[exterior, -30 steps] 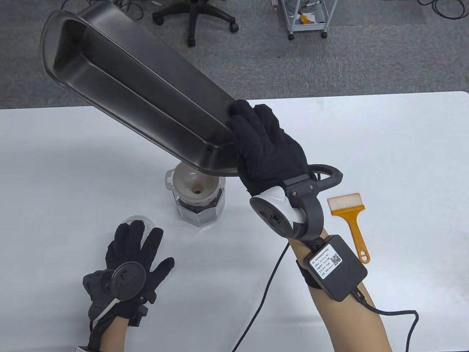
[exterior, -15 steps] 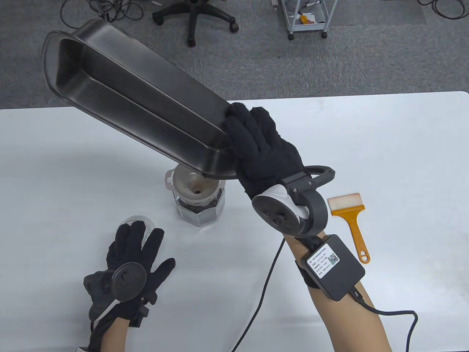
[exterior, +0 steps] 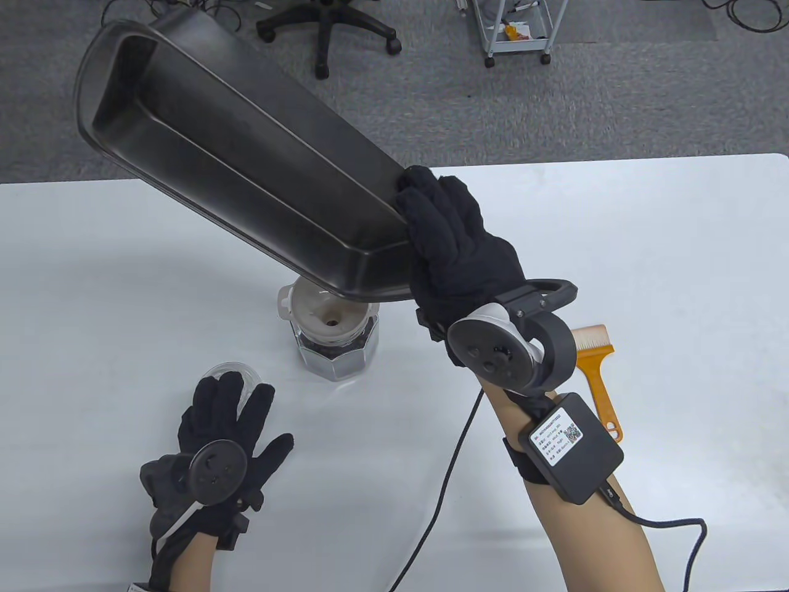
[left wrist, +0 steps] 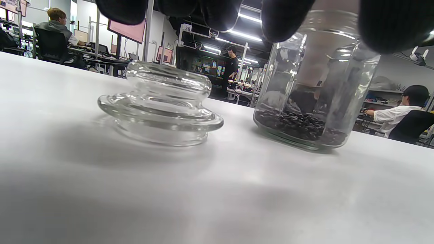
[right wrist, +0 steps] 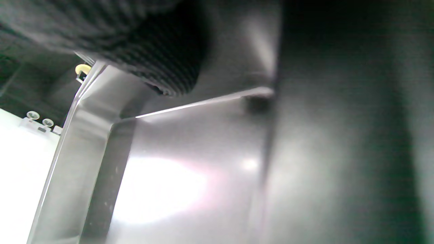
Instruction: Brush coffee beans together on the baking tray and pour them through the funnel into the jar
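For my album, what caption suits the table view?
Right hand tips baking tray over funnel on jar.

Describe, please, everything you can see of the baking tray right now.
The baking tray is dark, dull-sheened metal with a rolled rim and sloped walls. It is lifted off the table and tilted steeply, its low corner over the white funnel seated in the glass jar. The right hand grips that lower end. No beans show inside it.
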`<state>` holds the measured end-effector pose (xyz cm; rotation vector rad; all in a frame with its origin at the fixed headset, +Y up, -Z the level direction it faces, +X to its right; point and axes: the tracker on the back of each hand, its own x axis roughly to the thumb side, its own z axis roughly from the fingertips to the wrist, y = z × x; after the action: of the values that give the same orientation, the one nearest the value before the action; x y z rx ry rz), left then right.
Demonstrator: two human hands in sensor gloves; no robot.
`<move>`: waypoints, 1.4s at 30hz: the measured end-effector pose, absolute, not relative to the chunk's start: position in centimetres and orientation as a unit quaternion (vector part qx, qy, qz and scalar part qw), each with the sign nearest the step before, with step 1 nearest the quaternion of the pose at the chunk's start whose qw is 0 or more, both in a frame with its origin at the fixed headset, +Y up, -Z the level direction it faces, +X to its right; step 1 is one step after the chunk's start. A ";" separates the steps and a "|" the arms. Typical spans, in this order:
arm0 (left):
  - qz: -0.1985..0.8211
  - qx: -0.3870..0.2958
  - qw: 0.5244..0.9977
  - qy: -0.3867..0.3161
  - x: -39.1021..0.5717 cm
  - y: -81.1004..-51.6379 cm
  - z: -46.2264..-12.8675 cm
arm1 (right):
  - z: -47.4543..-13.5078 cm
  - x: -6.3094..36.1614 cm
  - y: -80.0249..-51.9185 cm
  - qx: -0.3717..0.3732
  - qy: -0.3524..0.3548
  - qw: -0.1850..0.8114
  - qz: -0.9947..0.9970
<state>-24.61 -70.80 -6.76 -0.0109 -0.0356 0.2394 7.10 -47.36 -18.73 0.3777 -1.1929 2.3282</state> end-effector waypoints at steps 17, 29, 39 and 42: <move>0.116 -0.009 0.993 -0.019 -24.5 -70.9 -6.8 | -19.5 13.1 -47.5 0.044 -0.399 0.282 0.872; 0.117 -0.007 0.993 -0.022 -24.5 -70.9 -6.8 | -19.2 18.1 -49.0 -0.030 -0.357 0.279 0.891; 0.117 -0.005 0.993 -0.018 -24.5 -70.9 -6.6 | -18.8 21.1 -52.2 -0.078 -0.308 0.280 0.906; 0.118 -0.004 0.993 -0.018 -24.5 -70.9 -6.5 | -18.7 21.8 -53.4 -0.091 -0.292 0.286 0.908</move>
<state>-24.50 -70.92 -6.52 -0.0088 -0.0354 0.2361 21.75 -53.45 -18.73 -0.2432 -0.7800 2.4276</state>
